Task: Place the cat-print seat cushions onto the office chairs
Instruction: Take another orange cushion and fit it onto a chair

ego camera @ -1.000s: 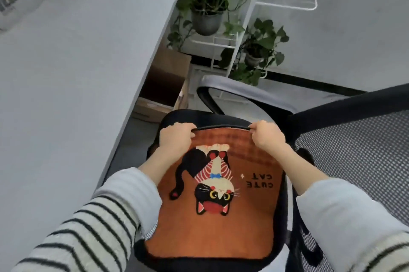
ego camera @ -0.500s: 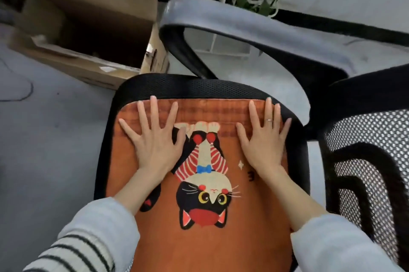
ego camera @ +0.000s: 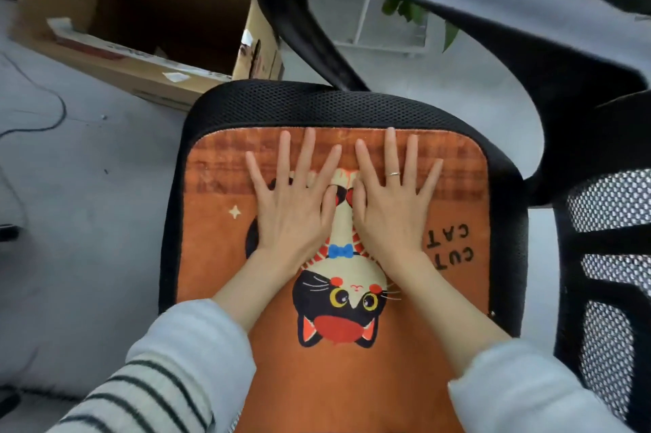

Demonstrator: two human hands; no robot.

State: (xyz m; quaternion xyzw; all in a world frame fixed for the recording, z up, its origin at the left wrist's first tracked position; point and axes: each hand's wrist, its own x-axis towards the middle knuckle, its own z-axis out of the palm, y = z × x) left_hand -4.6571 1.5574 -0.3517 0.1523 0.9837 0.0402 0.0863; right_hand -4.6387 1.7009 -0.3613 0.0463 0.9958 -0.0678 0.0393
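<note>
The office chair (ego camera: 352, 105) is seen from above, its black mesh seat almost wholly covered by the cat-print seat cushion (ego camera: 352, 379), which has been laid flat within the rim. The cardboard box (ego camera: 141, 2) beyond lies open (contents cannot be made out). The left hand (ego camera: 292, 217) and right hand (ego camera: 391, 217) are pressed flat side by side, each grip released, presumably so the fabric is smoothed.

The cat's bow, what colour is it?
Blue. The bow sits on the cat printed on the orange seat cushion, seen clearly in the head view.
</note>
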